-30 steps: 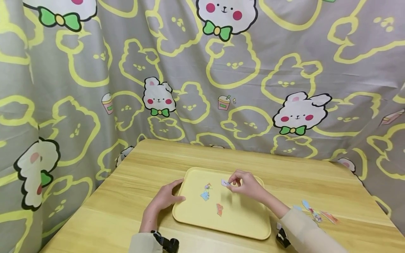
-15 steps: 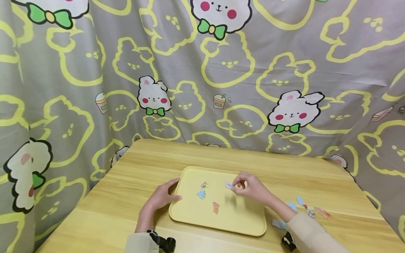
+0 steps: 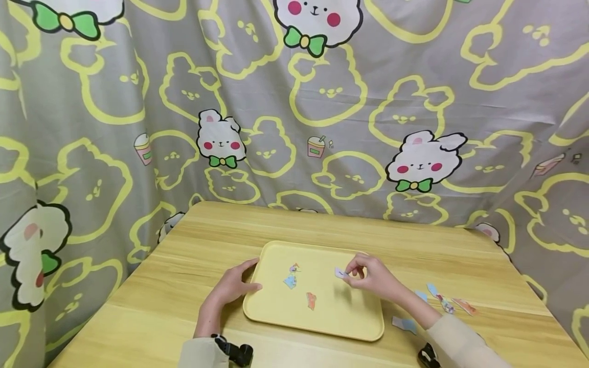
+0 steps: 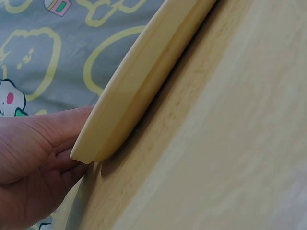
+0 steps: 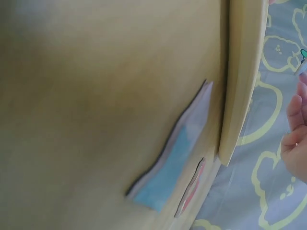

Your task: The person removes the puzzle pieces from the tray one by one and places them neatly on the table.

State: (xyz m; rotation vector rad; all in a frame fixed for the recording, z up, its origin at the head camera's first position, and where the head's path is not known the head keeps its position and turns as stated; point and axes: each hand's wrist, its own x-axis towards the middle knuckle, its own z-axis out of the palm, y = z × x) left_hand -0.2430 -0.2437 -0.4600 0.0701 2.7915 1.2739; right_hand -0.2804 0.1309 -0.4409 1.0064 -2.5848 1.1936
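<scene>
My left hand (image 3: 230,286) holds the near-left side of a yellow tray (image 3: 342,319), the thumb over the rim and the fingers outside it. The left wrist view shows that hand at the tray's corner. Above the tray's right half, my right hand (image 3: 375,278) pinches a small whitish puzzle piece (image 3: 340,273) with a dark mark, between thumb and fingertips. On the tray lie a blue piece (image 3: 290,281), a small multicoloured piece (image 3: 294,268) touching or close above it, and an orange piece (image 3: 311,301) nearer the front.
Right of the tray, on the wooden table (image 3: 193,230), lie a white-and-blue piece (image 3: 405,324), a blue one (image 3: 431,290), a multicoloured one (image 3: 445,304) and an orange one (image 3: 465,306). A patterned grey curtain (image 3: 276,92) hangs along the table's back and left.
My right hand has moved right across the tray with the whitish piece pinched. The left hand keeps its hold on the tray. The head view has shifted slightly.
</scene>
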